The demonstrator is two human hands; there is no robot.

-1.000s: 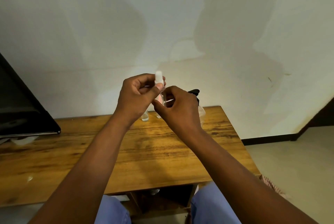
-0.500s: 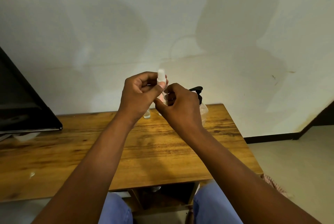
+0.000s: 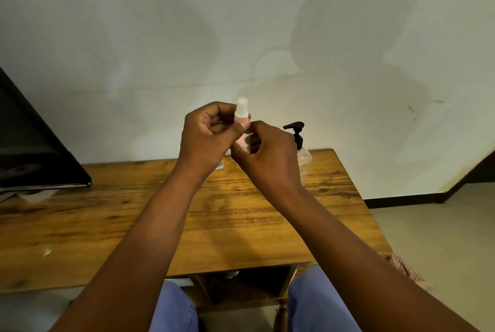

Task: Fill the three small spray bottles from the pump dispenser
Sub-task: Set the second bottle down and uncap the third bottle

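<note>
Head camera looks down on two hands raised above a wooden table (image 3: pixel 241 224). The left hand (image 3: pixel 206 133) pinches the white top of a small spray bottle (image 3: pixel 242 112); the right hand (image 3: pixel 267 155) curls round its lower part. The pump dispenser (image 3: pixel 297 139) stands just behind the right hand, on the table's far edge.

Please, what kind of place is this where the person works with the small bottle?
Probably a room in a home, not a workshop. A wooden table stands against a plain painted wall, a dark flat screen leans at the left, and the tiled floor meets a dark skirting board.
</note>
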